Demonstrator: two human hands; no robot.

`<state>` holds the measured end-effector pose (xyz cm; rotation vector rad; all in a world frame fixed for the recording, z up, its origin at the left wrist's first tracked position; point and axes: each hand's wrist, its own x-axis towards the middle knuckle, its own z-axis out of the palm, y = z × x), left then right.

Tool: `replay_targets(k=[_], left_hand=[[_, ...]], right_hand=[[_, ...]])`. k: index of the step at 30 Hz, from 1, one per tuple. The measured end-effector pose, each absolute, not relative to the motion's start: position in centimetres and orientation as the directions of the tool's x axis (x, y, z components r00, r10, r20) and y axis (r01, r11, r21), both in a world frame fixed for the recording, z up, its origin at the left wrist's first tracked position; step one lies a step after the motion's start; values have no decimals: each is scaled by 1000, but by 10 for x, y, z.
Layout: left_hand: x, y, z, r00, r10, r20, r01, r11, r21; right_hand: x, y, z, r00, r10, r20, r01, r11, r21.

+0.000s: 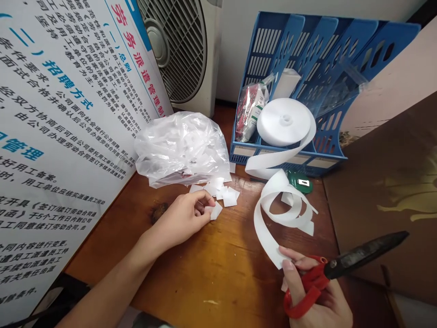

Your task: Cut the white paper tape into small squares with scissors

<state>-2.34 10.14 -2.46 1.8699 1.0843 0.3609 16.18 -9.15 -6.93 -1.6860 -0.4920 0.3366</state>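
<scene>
Over the wooden table, my left hand [182, 218] pinches a small white square piece [215, 210] between thumb and fingers. Just beyond it lies a loose pile of similar white pieces [230, 196], beside a clear plastic bag [184, 150] with more of them inside. My right hand [317, 291] is closed around the red handles of a pair of scissors [355, 259], whose dark blades lie together and point right. Its thumb and fingertips also grip the end of a white strip [268, 232]. That strip curls back toward a white roll [285, 120].
A blue file rack [327, 161] at the back holds the roll and a red-and-white packet [249, 111]. A green tape measure [300, 182] lies before it. A printed board [68, 114] leans at left, a fan [177, 50] stands behind, and a cardboard box [385, 182] is at right.
</scene>
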Motion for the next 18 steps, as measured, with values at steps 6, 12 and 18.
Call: replay_targets(k=[6,12,18], left_hand=[[-21,92,-28,576,817,9,567,-408,716],[-20,83,-32,707,694,134,571,-673,470],[-20,84,-29,754,653,73,548,-687,477]], right_hand=[[161,-88,-67,868,493,61,141,-127,-982],[161,-90,-67,865,497,70,146,-116,-982],[163,-90,-70,856,512,78,149,-98,-984]])
